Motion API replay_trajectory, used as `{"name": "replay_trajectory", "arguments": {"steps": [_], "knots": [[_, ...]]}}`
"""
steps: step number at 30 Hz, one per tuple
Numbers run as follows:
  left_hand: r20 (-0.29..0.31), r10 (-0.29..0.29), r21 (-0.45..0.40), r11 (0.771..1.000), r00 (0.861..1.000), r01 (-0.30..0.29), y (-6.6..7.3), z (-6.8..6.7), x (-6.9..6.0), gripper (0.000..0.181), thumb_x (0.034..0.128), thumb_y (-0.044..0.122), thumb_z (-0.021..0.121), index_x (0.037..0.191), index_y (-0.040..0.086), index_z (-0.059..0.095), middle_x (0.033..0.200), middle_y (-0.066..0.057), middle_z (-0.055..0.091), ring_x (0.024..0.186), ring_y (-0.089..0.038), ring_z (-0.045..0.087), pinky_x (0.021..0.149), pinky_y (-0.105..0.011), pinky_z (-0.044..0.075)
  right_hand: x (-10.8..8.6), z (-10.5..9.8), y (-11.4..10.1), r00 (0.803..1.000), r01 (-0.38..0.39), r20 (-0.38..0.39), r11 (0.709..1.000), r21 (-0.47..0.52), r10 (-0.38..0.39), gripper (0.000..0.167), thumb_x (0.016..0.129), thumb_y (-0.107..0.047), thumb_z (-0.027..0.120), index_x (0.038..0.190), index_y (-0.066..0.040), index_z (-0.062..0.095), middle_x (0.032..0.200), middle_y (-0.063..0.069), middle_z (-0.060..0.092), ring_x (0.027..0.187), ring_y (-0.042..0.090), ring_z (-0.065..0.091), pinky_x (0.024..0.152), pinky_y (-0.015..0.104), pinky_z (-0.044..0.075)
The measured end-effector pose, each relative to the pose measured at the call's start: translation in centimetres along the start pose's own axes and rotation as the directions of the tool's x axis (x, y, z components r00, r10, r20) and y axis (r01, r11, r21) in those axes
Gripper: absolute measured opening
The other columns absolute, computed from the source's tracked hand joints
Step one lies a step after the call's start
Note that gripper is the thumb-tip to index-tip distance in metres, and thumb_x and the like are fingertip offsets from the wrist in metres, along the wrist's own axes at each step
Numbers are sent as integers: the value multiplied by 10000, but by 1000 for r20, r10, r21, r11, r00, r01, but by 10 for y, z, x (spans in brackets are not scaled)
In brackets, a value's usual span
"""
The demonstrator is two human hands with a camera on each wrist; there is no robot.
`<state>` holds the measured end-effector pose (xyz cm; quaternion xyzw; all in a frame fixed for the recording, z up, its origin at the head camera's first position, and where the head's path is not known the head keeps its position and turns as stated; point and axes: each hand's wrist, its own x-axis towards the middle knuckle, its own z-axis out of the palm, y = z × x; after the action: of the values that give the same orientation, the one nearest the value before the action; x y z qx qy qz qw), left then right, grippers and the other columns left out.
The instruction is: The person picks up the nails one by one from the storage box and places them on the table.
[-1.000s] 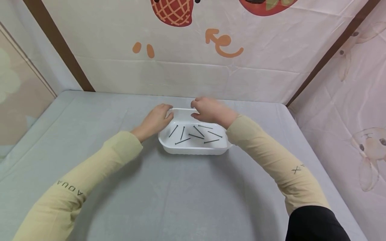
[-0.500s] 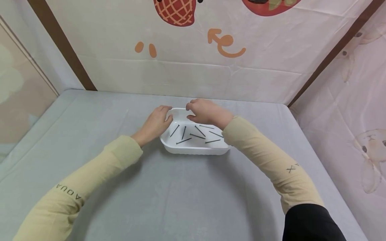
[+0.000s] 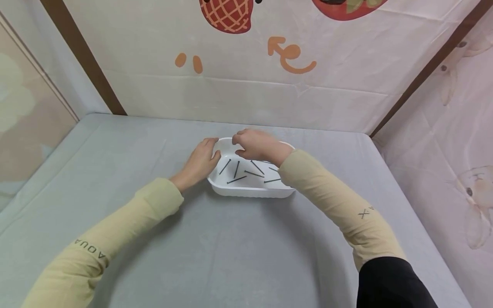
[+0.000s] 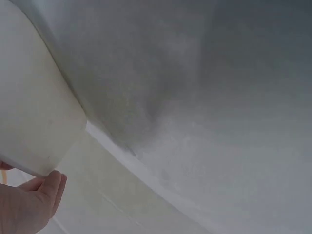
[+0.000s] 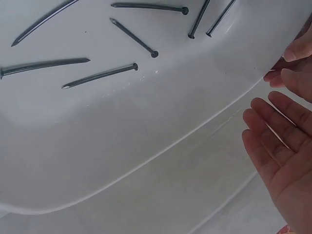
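A white plastic tray [image 3: 252,192] with rounded corners stands on the table. Several long dark nails [image 3: 254,174] lie scattered on its bottom; their flat heads and pointed tips show in the right wrist view. My left hand [image 3: 200,162] holds the tray's left rim, thumb on the inner side; in the left wrist view its fingers [image 4: 51,187] are against the tray's edge. My right hand [image 3: 256,144] hovers above the tray's far side. Its fingers [image 5: 268,119] are spread and loosely bent, with nothing held. The right sleeve hides part of the tray's right end.
A grey cloth covers the table [image 3: 231,248]. Behind it hangs a pale printed curtain [image 3: 242,100], and another curtain [image 3: 431,149] hangs at the right.
My right hand has moved left across the tray's far side, closer to the left hand. My left hand has stayed at the rim. The nails lie as before, and the head view has shifted slightly.
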<state>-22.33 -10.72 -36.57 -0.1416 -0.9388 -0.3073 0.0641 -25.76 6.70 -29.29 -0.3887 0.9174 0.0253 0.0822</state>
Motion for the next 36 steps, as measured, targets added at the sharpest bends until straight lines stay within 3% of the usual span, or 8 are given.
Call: {"name": "replay_trajectory", "arguments": {"steps": [14, 24, 36], "knots": [[-19, -42, -21, 999, 999, 41, -1, 3, -4, 422, 934, 99, 395, 1312, -89, 381, 1312, -235, 403, 1235, -340, 387, 1036, -428, 336, 10, 10, -9, 999, 35, 18, 999, 29, -35, 313, 873, -143, 567, 1175, -62, 586, 1164, 77, 578, 1073, 224, 531, 893, 359, 451], [-34, -31, -47, 998, 999, 30, -2, 5, -5, 422, 913, 51, 378, 1306, -102, 387, 1308, -244, 405, 1231, -344, 391, 1029, -431, 343, 15, 15, -12, 997, 74, 33, 996, 54, -76, 293, 859, -82, 553, 1148, -51, 592, 1125, 98, 594, 1003, 227, 556, 859, 334, 464], [-22, -27, -45, 999, 999, 26, -2, 4, -5, 425, 902, 11, 365, 1308, -113, 381, 1311, -248, 398, 1224, -345, 397, 1021, -421, 357, 22, 21, -16, 991, 131, 33, 991, 10, -131, 278, 834, -27, 568, 1105, -41, 630, 1096, 84, 610, 1004, 219, 564, 859, 302, 464]]}}
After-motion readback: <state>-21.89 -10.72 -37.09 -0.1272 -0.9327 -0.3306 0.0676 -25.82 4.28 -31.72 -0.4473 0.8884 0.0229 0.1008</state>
